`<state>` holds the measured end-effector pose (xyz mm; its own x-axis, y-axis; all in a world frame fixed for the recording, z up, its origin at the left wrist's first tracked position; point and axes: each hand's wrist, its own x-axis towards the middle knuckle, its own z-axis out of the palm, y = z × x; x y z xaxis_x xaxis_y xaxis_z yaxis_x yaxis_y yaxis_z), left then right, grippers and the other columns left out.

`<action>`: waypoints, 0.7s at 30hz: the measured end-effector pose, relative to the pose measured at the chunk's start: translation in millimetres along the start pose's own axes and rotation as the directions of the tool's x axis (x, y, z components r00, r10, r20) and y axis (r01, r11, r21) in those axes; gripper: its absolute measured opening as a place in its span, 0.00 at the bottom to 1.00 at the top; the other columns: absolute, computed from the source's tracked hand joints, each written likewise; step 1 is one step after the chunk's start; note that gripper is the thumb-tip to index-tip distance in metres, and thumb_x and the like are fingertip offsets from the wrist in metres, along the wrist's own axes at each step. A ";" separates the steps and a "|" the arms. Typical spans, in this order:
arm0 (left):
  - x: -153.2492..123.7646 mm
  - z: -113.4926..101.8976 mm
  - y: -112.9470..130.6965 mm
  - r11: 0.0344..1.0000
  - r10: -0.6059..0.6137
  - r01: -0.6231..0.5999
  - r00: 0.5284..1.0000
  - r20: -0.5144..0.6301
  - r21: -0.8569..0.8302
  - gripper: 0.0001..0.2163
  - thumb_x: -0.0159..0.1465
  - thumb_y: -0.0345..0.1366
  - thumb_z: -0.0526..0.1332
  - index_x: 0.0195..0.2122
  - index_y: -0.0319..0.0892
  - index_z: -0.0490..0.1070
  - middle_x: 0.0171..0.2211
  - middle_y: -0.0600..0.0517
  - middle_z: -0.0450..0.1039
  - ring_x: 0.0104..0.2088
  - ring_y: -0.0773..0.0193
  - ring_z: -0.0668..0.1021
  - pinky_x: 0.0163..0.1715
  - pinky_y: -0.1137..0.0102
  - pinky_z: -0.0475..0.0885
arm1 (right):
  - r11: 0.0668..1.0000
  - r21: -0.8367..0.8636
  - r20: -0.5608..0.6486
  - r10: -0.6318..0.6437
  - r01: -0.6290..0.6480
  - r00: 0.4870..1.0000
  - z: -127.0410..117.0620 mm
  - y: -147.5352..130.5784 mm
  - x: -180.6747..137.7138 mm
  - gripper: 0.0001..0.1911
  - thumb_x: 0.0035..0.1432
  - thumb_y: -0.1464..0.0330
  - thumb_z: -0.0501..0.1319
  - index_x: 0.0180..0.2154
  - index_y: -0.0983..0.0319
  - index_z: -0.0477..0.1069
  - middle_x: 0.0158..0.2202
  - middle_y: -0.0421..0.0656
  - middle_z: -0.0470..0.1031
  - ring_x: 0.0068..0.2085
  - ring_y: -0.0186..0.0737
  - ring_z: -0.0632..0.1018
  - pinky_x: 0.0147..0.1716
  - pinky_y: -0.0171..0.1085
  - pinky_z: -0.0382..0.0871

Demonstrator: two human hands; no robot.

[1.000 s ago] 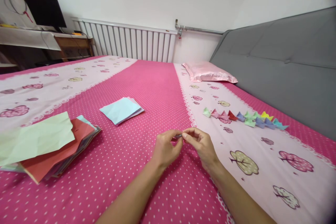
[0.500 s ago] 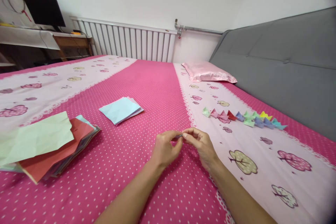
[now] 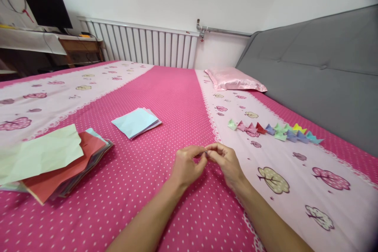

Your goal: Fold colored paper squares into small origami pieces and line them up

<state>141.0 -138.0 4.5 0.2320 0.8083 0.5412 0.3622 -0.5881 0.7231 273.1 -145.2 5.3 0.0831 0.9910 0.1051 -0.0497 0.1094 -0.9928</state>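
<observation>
In the head view, the left hand (image 3: pixel 188 167) and the right hand (image 3: pixel 228 162) meet just below the centre of the frame, thumbs and forefingers closed on a small dark piece (image 3: pixel 206 152) pinched between their fingertips. Most of it is hidden by the fingers, so its shape cannot be told. Both hands are above a bed (image 3: pixel 177 90) with a pink, white-dotted middle band and pale printed strips at either side.

Left of centre lies a small stack of paper (image 3: pixel 134 122), light blue on top. At the lower left is a larger pile, with a pale green sheet (image 3: pixel 44 153) over a red sheet (image 3: pixel 66 169). Right of centre, small folded paper shapes (image 3: pixel 261 128) in green, pink, red, violet, yellow and blue sit close together in a line, partly doubled.

A pink pillow (image 3: pixel 236 80) lies at the upper right, beside a grey headboard (image 3: pixel 319 51). At the upper left, a black monitor (image 3: pixel 47 11) stands on a cloth-covered worktop (image 3: pixel 32 42), near a white radiator (image 3: pixel 138 25).
</observation>
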 end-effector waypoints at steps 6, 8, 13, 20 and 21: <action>-1.0 3.4 -4.1 0.999 -0.018 0.021 0.997 -0.075 0.038 0.07 0.56 0.30 0.55 0.31 0.41 0.73 0.32 0.50 0.75 0.29 0.68 0.75 0.29 0.73 0.72 | 1.000 -0.023 -0.023 0.007 -0.007 1.000 0.7 0.5 -0.3 0.07 0.44 0.67 0.63 0.28 0.64 0.73 0.28 0.44 0.75 0.32 0.40 0.75 0.36 0.40 0.70; -1.1 3.7 -4.2 0.999 -0.036 0.039 0.996 -0.076 0.037 0.06 0.55 0.30 0.55 0.31 0.41 0.72 0.31 0.50 0.75 0.28 0.68 0.74 0.29 0.73 0.71 | 0.999 -0.030 -0.039 0.012 -0.013 0.999 0.5 0.7 -0.2 0.07 0.44 0.67 0.63 0.28 0.64 0.73 0.28 0.44 0.75 0.32 0.40 0.75 0.36 0.40 0.69; -0.1 3.2 -2.2 0.996 -0.086 0.087 0.993 -0.084 -0.002 0.04 0.53 0.29 0.56 0.28 0.41 0.69 0.27 0.51 0.73 0.30 0.66 0.75 0.26 0.74 0.70 | 0.998 -0.049 -0.069 0.026 -0.029 0.997 -0.8 1.5 0.3 0.08 0.44 0.66 0.63 0.27 0.64 0.73 0.26 0.43 0.75 0.30 0.40 0.76 0.34 0.40 0.69; 2.0 0.8 -1.7 0.988 -0.148 0.150 0.986 -0.073 0.020 0.04 0.53 0.30 0.56 0.28 0.41 0.71 0.35 0.47 0.76 0.34 0.62 0.77 0.27 0.72 0.70 | 0.996 -0.071 -0.100 0.041 -0.048 0.994 -1.6 1.2 1.5 0.07 0.44 0.67 0.62 0.26 0.63 0.73 0.25 0.42 0.75 0.29 0.39 0.75 0.33 0.39 0.69; 2.2 0.7 -1.7 0.986 -0.166 0.167 0.983 -0.075 0.016 0.05 0.53 0.29 0.56 0.28 0.41 0.71 0.36 0.47 0.76 0.34 0.62 0.77 0.27 0.72 0.70 | 0.996 -0.077 -0.108 0.043 -0.051 0.993 -1.6 1.4 1.9 0.06 0.44 0.67 0.62 0.26 0.63 0.73 0.25 0.42 0.75 0.29 0.39 0.75 0.33 0.38 0.68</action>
<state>141.5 -135.2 4.2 0.1004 0.8902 0.4445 0.4100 -0.4440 0.7967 274.8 -143.3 3.9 0.1881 0.9806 0.0557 0.0228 0.0524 -0.9984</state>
